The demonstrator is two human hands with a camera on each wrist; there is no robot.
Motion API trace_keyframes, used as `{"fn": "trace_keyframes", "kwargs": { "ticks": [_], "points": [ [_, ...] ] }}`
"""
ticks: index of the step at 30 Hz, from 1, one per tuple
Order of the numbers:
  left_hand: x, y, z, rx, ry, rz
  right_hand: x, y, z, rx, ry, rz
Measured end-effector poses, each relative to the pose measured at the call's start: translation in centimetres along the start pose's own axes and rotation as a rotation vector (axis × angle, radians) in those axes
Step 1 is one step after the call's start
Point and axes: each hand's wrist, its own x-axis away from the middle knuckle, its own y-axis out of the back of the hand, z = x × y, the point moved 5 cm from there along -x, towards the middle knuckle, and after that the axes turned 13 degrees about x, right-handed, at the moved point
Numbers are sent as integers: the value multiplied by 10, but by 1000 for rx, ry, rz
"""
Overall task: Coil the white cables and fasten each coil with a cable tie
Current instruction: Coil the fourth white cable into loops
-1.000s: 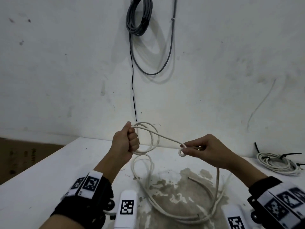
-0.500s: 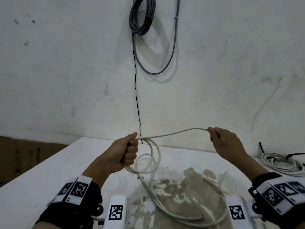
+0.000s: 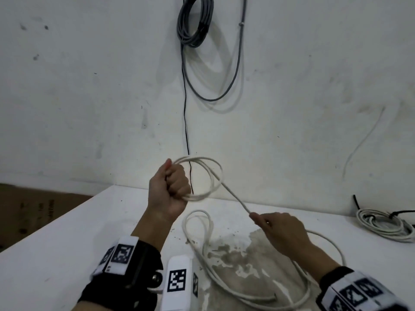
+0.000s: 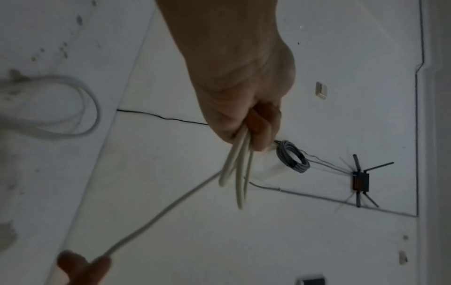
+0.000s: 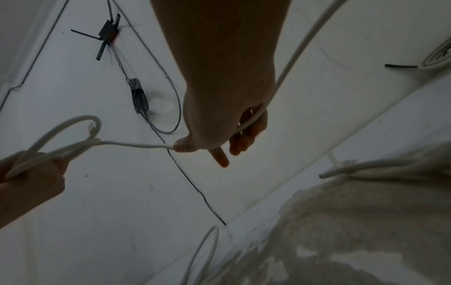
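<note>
Now | left hand [image 3: 170, 189] fist grips thin white round cable [image 3: 233, 196] coil | right hand [image 3: 284, 232], at 4 o'clock, fingers [image 5: 240, 142] pinch its strand | slack on white table [image 3: 56, 254]

Your left hand [image 3: 170, 189] holds loops above the table [image 3: 67, 243], right hand [image 3: 283, 230] beside it; loose cable [image 3: 202, 243] lies between, a coil [image 3: 386, 225] at the right edge.

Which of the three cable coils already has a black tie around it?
The white coil lying on the table at the far right. The coil in the left hand has no tie, and the grey coil on the wall hangs from above.
</note>
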Motion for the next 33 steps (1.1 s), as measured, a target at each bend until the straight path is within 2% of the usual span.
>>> {"fn": "trace_keyframes", "kwargs": {
  "ticks": [1, 3, 5, 9, 12, 15, 17, 19, 23, 25, 27, 31, 33],
  "points": [
    [-1, -2, -4, 34, -115, -36, 3, 0, 7, -24, 46, 4],
    [-6, -2, -12, 103, -237, -62, 7, 2, 18, -97, 110, -48],
    [-8, -4, -23, 105, -312, -78, 10, 5, 20, -139, 145, -142],
    [-7, -16, -34, -35, -384, -42, 16, 9, 24, -22, 275, -248],
    [-8, -26, -28, -303, -473, -60, 19, 22, 40, 64, 433, -349],
    [-4, -40, -10, -849, -539, 18, 20, 39, 57, 121, 574, -419],
    [-1, -40, 9, -1250, -492, 120, 20, 55, 64, 125, 614, -453],
    [1, -32, 25, -1543, -402, 179, 18, 73, 66, 96, 622, -474],
    [8, -20, 49, -1815, -253, 240, 16, 107, 66, -25, 659, -546],
    [12, -21, 56, -1829, -224, 254, 14, 119, 63, -126, 650, -585],
    [16, -24, 61, -1694, -143, 222, 10, 124, 57, -153, 632, -620],
    [18, -34, 70, -1423, 211, 223, 8, 113, 44, -150, 607, -634],
    [17, -36, 67, -1354, 292, 245, 7, 104, 43, -97, 570, -619]
  ]
}}
